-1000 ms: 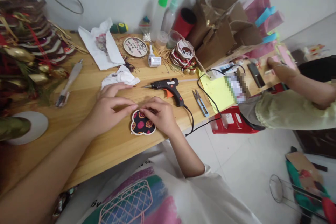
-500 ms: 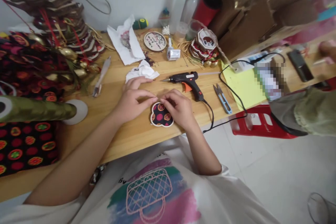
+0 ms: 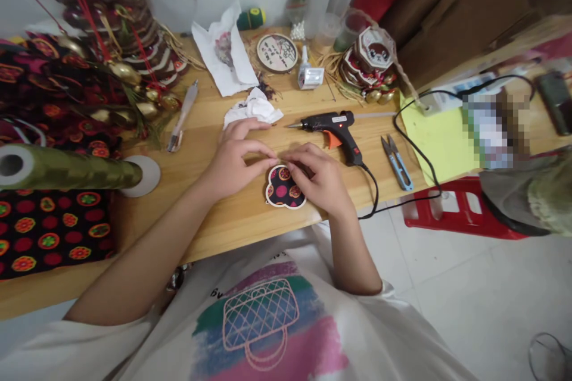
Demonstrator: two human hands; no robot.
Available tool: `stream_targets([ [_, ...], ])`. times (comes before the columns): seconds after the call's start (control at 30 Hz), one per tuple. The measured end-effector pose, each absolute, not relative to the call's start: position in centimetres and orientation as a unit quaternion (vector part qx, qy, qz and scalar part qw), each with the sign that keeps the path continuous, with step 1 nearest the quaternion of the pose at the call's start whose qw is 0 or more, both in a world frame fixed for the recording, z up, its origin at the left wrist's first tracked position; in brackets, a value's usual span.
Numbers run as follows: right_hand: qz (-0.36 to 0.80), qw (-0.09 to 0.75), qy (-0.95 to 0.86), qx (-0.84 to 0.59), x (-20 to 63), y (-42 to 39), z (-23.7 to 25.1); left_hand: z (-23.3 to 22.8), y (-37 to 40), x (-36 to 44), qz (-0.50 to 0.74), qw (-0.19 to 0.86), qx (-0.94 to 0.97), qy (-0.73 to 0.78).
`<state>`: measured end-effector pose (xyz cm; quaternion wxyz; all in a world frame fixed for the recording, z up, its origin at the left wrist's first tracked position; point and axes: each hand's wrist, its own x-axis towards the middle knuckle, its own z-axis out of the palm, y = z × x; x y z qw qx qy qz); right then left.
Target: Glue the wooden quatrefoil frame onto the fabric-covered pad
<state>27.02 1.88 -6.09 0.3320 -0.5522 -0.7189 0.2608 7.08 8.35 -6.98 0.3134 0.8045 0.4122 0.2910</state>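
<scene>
A: Where is the small fabric piece [image 3: 285,188] now?

B: It lies flat on the wooden tabletop [image 3: 232,226], close to the front edge. It is dark with red and pink dots and has a white border.

A: What are the hands doing?

B: The left hand [image 3: 236,161] rests on the tabletop just left of the piece, fingers bent, with the fingertips touching its upper edge. The right hand [image 3: 319,178] lies on the right side of the piece, fingers curled and pressing on it. Both hands meet at the top of the piece. Neither hand lifts it; whether they pinch something small there I cannot tell.

A: What is near?

B: A black glue gun [image 3: 333,128] with an orange trigger lies just behind the right hand. Small blue scissors [image 3: 397,162] lie to its right. A crumpled white cloth [image 3: 252,110] is behind the left hand, and a green roll [image 3: 67,168] lies far to the left.
</scene>
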Motion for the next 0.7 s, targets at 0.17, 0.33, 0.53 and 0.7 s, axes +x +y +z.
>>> stream_targets([
  [0.17, 0.285, 0.314, -0.730, -0.536, 27.34, 2.07, -5.81, -6.98, 8.34, 7.10, 0.299, 0.313, 0.803, 0.410],
  [0.33, 0.292, 0.328, -0.698, -0.566, 26.95, 2.28, -6.01, -6.87, 8.46, 7.07, 0.282, 0.307, 0.808, 0.416],
  [0.53, 0.318, 0.398, -0.650, -0.564, 26.56, 2.20, -6.52, -6.72, 8.38, 7.20, 0.282, 0.312, 0.801, 0.426],
  [0.7, 0.270, 0.379, -0.674, -0.574, 26.38, 1.79, -6.58, -6.77, 8.40, 7.19, 0.282, 0.316, 0.799, 0.427],
])
